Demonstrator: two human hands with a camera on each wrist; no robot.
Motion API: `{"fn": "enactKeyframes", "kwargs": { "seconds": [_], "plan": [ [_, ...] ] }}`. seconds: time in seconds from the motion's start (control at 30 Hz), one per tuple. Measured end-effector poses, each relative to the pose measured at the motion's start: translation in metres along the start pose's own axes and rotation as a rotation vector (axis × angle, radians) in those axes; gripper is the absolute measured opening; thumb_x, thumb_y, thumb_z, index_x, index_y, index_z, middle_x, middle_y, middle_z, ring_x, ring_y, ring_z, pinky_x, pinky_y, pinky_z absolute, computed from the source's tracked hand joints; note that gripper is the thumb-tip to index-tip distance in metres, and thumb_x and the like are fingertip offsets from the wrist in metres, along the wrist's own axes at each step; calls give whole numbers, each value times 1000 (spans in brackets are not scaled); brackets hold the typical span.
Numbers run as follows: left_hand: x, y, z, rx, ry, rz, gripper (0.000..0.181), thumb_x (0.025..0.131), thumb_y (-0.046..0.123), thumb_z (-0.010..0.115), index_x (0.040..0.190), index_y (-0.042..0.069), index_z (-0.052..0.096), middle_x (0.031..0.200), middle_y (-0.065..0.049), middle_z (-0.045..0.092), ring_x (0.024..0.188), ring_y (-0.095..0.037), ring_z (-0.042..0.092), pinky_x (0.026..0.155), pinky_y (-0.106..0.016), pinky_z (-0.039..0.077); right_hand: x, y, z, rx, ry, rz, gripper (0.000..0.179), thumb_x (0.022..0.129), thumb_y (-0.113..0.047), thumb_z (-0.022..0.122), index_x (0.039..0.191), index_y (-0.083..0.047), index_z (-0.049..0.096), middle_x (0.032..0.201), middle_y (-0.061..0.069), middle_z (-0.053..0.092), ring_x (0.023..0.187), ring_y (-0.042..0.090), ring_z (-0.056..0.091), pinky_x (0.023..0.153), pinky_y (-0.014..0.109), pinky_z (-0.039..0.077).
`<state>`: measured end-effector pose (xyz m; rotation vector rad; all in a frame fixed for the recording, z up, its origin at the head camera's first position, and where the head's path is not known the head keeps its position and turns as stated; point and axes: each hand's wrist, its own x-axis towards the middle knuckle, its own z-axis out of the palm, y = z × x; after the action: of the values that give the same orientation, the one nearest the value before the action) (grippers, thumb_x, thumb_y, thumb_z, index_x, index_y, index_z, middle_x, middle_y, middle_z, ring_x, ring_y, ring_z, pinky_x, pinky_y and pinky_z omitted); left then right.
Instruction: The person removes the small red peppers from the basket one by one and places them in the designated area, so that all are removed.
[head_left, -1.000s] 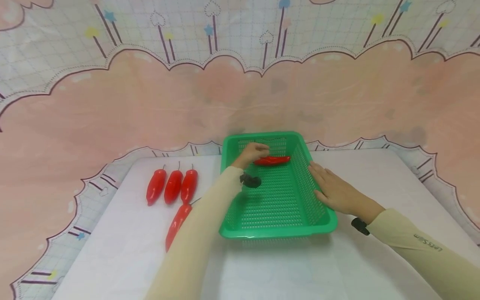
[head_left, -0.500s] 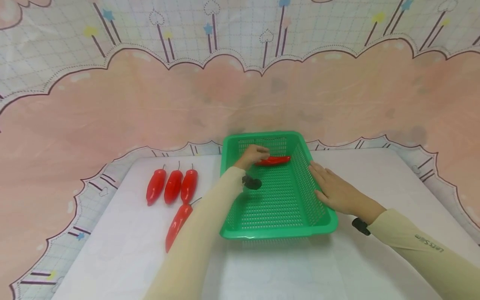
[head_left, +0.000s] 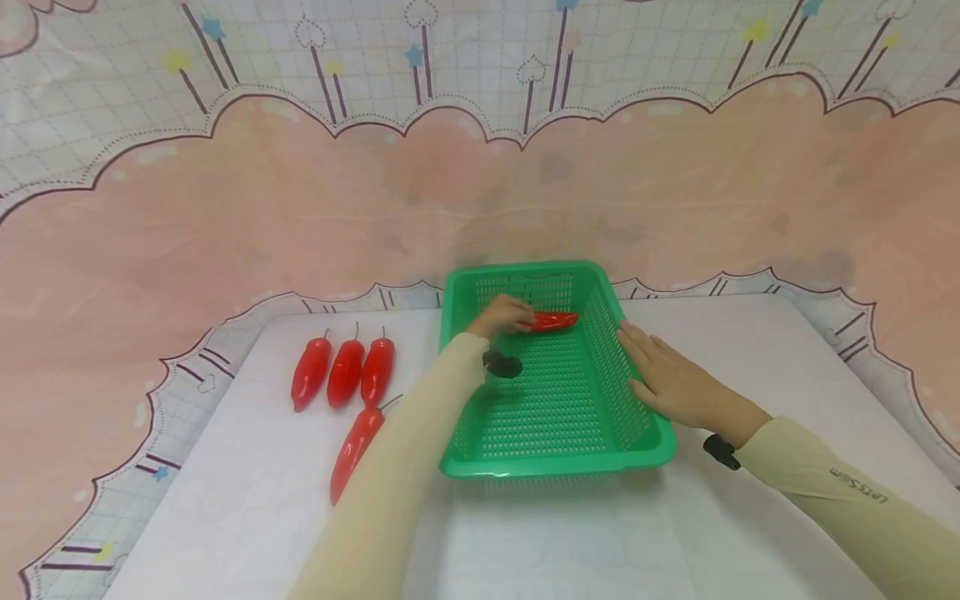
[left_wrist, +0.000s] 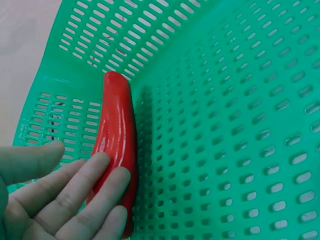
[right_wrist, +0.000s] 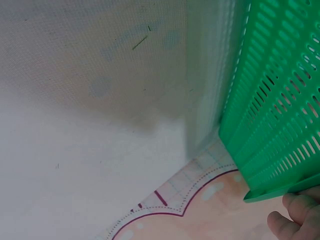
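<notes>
A red chili pepper (head_left: 553, 322) lies along the far wall inside the green plastic basket (head_left: 540, 462). My left hand (head_left: 504, 317) is over the basket's far left part, its fingers (left_wrist: 90, 185) loosely extended and overlapping the pepper's near end in the left wrist view. The thumb (left_wrist: 37, 160) stands apart from the pepper. On the basket's right rim rests my right hand (head_left: 667, 379), fingers straight along the edge. In the right wrist view only some of its fingertips (right_wrist: 300, 212) show, at the rim.
Left of the basket on the white table (head_left: 555, 550) lie three red chili peppers (head_left: 345, 373) side by side. Another chili pepper (head_left: 356, 450) lies nearer, beside my left sleeve (head_left: 390, 492). A patterned pink cloth (head_left: 480, 200) hangs behind the table.
My left hand has shifted slightly downward over the pepper in the basket, and its fingers look looser. The right hand has stayed at the rim.
</notes>
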<state>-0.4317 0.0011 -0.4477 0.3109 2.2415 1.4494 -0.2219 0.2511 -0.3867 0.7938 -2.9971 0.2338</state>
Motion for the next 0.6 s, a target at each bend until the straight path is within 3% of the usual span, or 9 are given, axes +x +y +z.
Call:
{"fn": "enactKeyframes", "kwargs": {
  "seconds": [0.03,0.07,0.2,0.37,0.4,0.43,0.57,0.6],
  "plan": [
    [10,-7,-2,-11,-3,0,31,84,17,69,113,5,67,110,-8,70,90,-19,71,85,-32,55,0,0,0,1,1,-1,65,94,-20,42,145,10,15,154,27,13,142,42,18,114,55,21],
    [11,-8,-2,-10,7,-25,31,86,17,67,115,7,66,111,-7,70,94,-20,70,89,-33,53,0,0,0,3,2,-2,65,94,-20,42,145,10,15,154,27,13,142,42,18,114,55,21],
    [19,-18,-4,-57,44,-32,26,85,17,68,108,6,69,99,-9,73,88,-21,71,83,-34,55,1,1,0,-6,7,-10,65,94,-19,43,145,11,16,154,27,13,142,42,18,114,55,20],
    [18,-17,-3,-125,118,-60,20,81,10,70,97,-2,70,87,-14,73,80,-23,70,73,-33,58,0,1,-1,-5,7,-11,65,95,-19,43,145,10,15,154,27,14,142,42,18,114,55,21],
    [7,-9,-2,-132,138,-75,20,81,8,70,97,-3,69,88,-15,72,80,-23,71,74,-33,58,0,1,-1,-3,7,-12,64,95,-19,43,145,10,16,154,28,14,142,42,18,114,55,21],
    [10,-12,-2,-134,154,-79,17,79,5,71,93,-4,69,84,-16,72,76,-23,70,68,-33,58,0,1,-1,-1,7,-11,64,95,-19,43,145,10,16,154,28,14,141,42,18,114,55,21],
    [12,-12,-1,-143,207,-124,17,78,3,70,93,-5,68,88,-18,72,78,-24,71,68,-33,58,0,2,0,-5,9,-14,64,94,-19,43,145,11,16,154,28,14,141,42,19,114,55,21],
    [3,-6,-1,-139,217,-131,17,79,3,70,94,-6,68,88,-17,72,77,-23,71,68,-33,58,0,2,0,-6,11,-16,64,94,-19,43,145,11,16,154,28,15,141,42,19,114,55,21]
  ]
}}
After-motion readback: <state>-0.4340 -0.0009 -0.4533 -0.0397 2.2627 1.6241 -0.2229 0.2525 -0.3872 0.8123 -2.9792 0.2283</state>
